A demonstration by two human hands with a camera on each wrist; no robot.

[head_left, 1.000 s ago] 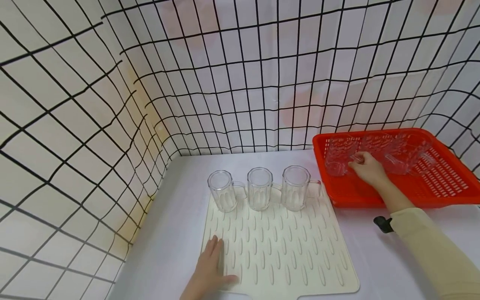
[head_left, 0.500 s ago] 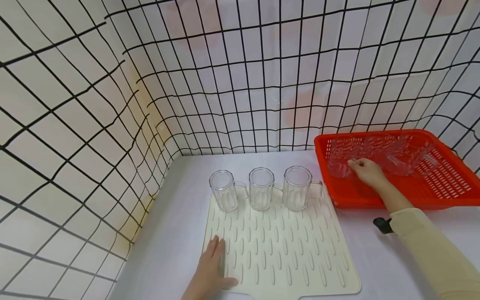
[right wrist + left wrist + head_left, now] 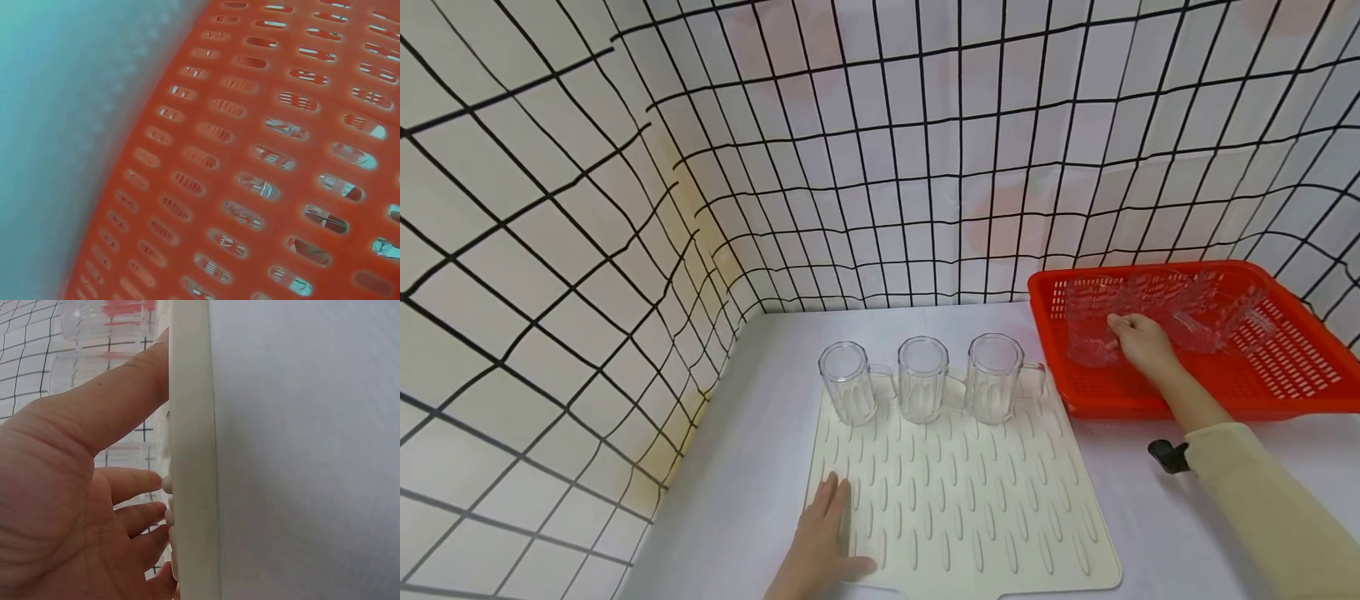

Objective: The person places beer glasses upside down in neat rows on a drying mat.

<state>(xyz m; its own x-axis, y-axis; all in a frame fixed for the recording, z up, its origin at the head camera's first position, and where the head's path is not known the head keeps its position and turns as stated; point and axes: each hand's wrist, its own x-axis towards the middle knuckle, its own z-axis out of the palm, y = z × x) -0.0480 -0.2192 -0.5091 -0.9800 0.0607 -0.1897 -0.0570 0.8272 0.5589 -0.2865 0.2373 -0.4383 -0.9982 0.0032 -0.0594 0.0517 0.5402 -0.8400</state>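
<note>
The right hand pinches a mug just left of its fingers, in the basket. The left hand rests on the mat, fingers straight, with three mugs beyond them.

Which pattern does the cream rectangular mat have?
The mat has staggered rows of elongated raised ridges, clearest in the head view.

Black mesh lines at least 2 sides, before pale, probably cloth walls.
</note>
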